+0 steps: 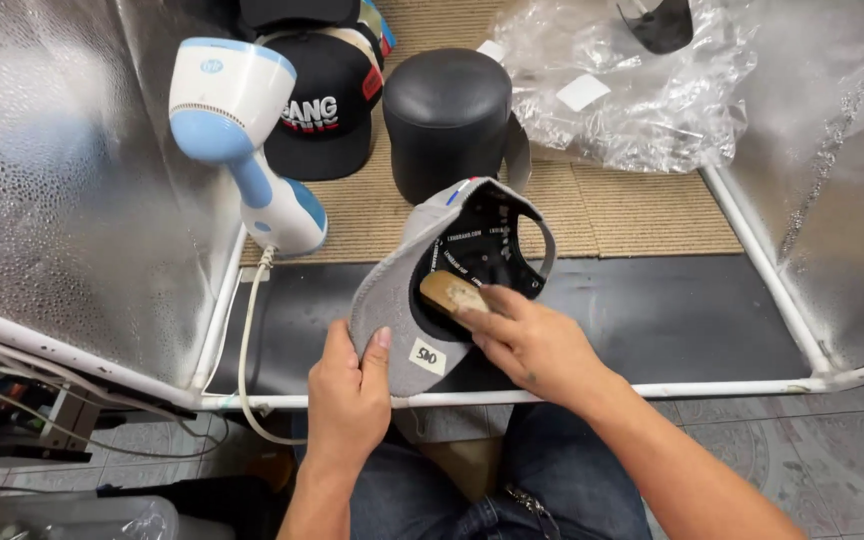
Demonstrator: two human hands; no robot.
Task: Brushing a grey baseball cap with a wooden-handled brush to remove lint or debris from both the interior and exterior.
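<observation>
My left hand (348, 392) grips the grey brim of a cap (404, 300), thumb on the underside beside a small white sticker. The cap is turned upside down, its black lining facing me. My right hand (532, 342) holds a small wooden-backed brush (450, 291) and presses it into the cap's inside, at the front of the crown. Both hands are over my lap, at the near edge of a white-framed booth.
A white and blue handheld steamer (242, 140) stands at the left, its cord trailing down. Behind it lie black caps (324, 110) and a black dome-shaped cap form (448, 115). Crumpled clear plastic bags (632, 85) lie at the back right. Silver reflective walls (62, 180) close both sides.
</observation>
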